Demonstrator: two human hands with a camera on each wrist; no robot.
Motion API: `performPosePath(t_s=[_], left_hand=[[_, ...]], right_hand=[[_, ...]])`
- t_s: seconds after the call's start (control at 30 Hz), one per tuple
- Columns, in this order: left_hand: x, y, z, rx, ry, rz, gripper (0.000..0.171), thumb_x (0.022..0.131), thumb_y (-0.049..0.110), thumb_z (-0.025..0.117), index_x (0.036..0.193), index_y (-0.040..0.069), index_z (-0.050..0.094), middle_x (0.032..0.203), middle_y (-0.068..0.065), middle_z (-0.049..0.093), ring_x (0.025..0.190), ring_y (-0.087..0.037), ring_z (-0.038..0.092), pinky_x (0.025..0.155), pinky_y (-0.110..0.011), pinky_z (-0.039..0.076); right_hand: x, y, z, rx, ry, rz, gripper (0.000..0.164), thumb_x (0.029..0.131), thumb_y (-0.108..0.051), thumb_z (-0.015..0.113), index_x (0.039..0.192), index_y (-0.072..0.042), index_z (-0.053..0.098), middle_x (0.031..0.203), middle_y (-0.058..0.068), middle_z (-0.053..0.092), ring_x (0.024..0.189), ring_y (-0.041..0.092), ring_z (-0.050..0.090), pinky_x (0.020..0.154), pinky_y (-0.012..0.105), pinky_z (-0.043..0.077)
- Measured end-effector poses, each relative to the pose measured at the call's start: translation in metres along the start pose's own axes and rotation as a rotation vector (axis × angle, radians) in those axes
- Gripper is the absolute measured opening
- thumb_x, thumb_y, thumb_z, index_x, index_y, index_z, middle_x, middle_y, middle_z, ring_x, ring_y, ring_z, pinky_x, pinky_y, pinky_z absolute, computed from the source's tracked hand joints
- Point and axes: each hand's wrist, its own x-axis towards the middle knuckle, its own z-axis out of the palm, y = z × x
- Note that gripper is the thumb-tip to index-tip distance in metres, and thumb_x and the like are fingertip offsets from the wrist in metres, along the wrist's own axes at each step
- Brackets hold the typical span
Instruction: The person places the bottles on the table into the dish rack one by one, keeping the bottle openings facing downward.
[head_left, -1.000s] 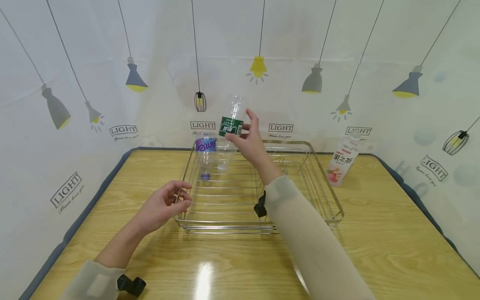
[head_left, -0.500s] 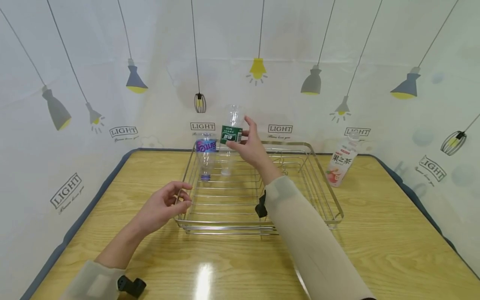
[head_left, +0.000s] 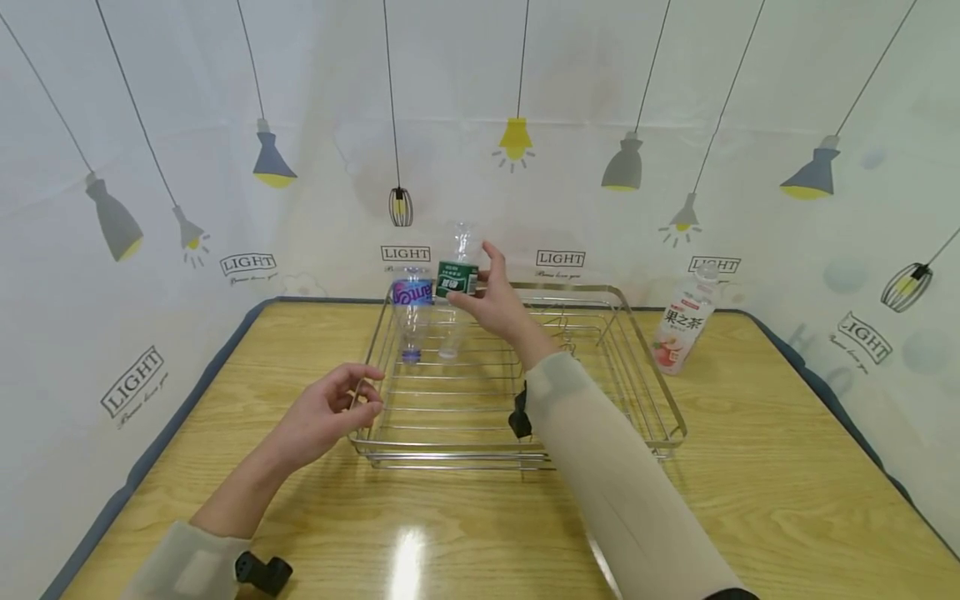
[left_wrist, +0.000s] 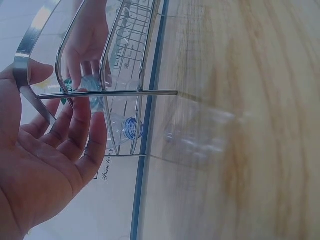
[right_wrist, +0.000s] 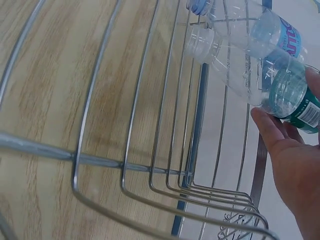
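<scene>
A wire dish rack [head_left: 457, 392] stands on the wooden table. My right hand [head_left: 498, 304] grips a clear plastic bottle [head_left: 457, 279] with a green label. The bottle is upside down over the rack's back left part, its neck low among the wires. Beside it, a second clear bottle [head_left: 412, 292] with a blue and purple label stands upside down in the rack, its blue cap [head_left: 410, 356] at the bottom. At the rack's left side, my left hand [head_left: 322, 412] holds the metal rim [left_wrist: 21, 70], thumb on one side and curled fingers on the other.
A bottle with a pink and white peach label [head_left: 682, 325] stands on the table [head_left: 787, 467] right of the rack. Behind the table hangs a white curtain [head_left: 585, 200] printed with lamps. Thin wire dividers [head_left: 562, 325] rise at the rack's back right.
My right hand has lowered the green-label bottle and moved it slightly left, towards the other bottle. The left hand stays at the rim.
</scene>
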Motion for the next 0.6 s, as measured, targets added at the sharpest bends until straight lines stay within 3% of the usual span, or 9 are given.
performPosePath(t_s=[0.3,0.6], left_hand=[[0.0003,-0.0008,-0.0004,0.004,0.002,-0.002,0.043,0.107,0.014,0.069,0.146,0.004,0.057,0.12,-0.017,0.068,0.099,-0.018,0.068,0.082,-0.031,0.059],[0.0003,-0.0017,-0.0002,0.011,0.004,-0.006,0.042,0.107,0.015,0.069,0.146,0.005,0.058,0.118,-0.014,0.068,0.099,-0.018,0.069,0.083,-0.032,0.059]], right_hand=[[0.0014,-0.0031,0.0037,-0.004,0.016,0.007,0.122,0.096,-0.009,0.084,0.176,-0.028,-0.006,0.16,0.027,0.048,0.135,0.043,0.065,0.11,0.048,0.06],[-0.0004,-0.0017,0.003,-0.047,-0.001,0.019,0.126,0.096,-0.009,0.085,0.176,-0.031,-0.01,0.163,0.028,0.047,0.135,0.044,0.066,0.111,0.05,0.058]])
